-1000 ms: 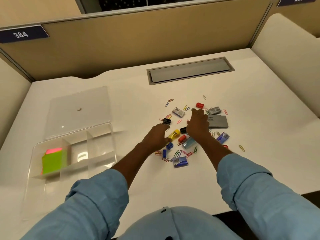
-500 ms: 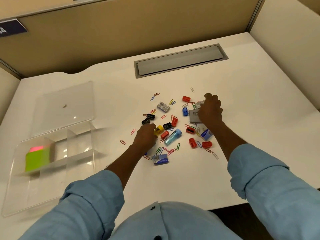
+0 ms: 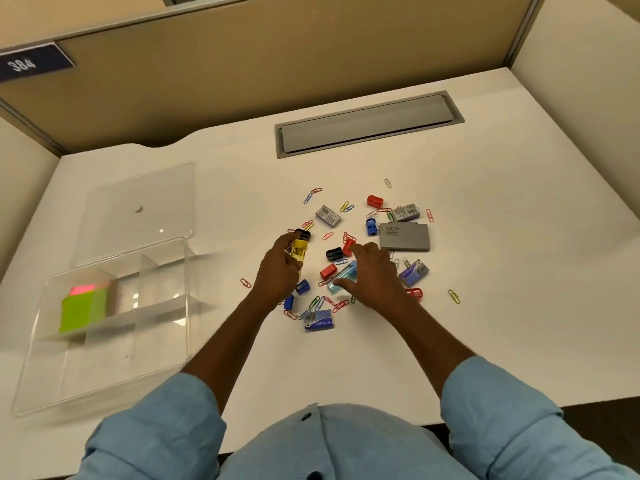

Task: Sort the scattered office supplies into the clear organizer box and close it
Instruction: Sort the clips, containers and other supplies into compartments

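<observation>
A clear organizer box [image 3: 41, 375] stands open at the left, its lid [image 3: 138, 209] laid back, with a green and pink sticky-note block [image 3: 83, 311] in one compartment. Small supplies lie scattered mid-desk: coloured paper clips [image 3: 453, 296], red sharpeners [image 3: 375, 201], a blue sharpener [image 3: 371, 226], a black one [image 3: 334, 253], staple boxes [image 3: 328, 215] and a grey box [image 3: 404, 237]. My left hand [image 3: 277, 275] pinches a yellow sharpener [image 3: 299, 249] just above the desk. My right hand [image 3: 375, 275] is spread over the pile, its index tip at a red sharpener [image 3: 347, 247], its thumb by a light blue piece [image 3: 341, 280].
A grey cable hatch [image 3: 367, 124] is set into the desk at the back. Beige partition walls [image 3: 277, 64] close the back and both sides. Two blue staple boxes [image 3: 318, 320] [image 3: 414, 271] lie at the near side of the pile. The desk's front edge runs just before my body.
My right hand left the grey box and came back left to the middle of the pile, fingers now spread. My left hand has taken the yellow sharpener between its fingers.
</observation>
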`<state>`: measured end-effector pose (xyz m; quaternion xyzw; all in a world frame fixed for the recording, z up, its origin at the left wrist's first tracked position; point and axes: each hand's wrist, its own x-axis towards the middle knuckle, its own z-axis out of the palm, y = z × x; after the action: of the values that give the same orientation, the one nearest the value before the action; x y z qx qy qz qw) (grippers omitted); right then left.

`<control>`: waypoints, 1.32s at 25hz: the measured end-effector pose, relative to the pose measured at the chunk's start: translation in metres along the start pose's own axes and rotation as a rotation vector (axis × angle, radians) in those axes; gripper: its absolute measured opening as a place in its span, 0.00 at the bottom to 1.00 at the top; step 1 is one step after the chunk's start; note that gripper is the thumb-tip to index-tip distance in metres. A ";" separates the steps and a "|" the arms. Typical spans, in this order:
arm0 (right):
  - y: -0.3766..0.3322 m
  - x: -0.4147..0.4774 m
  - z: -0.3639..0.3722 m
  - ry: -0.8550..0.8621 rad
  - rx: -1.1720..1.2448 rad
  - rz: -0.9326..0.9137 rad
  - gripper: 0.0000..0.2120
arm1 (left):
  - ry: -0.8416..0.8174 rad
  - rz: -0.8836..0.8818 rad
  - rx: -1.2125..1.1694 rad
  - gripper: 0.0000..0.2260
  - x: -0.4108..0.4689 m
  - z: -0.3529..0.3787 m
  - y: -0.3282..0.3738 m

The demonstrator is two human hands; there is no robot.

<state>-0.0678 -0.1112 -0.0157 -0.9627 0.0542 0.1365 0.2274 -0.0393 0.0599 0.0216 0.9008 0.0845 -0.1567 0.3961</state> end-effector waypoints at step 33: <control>-0.356 -0.006 0.085 -0.200 0.040 -0.706 0.39 | 0.198 -0.142 -0.708 0.22 -0.040 -0.264 -0.191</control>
<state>-0.0341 0.2443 0.0634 -0.8993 -0.3013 0.1422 0.2834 -0.0723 0.3826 0.0724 0.7106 0.2335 -0.0570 0.6613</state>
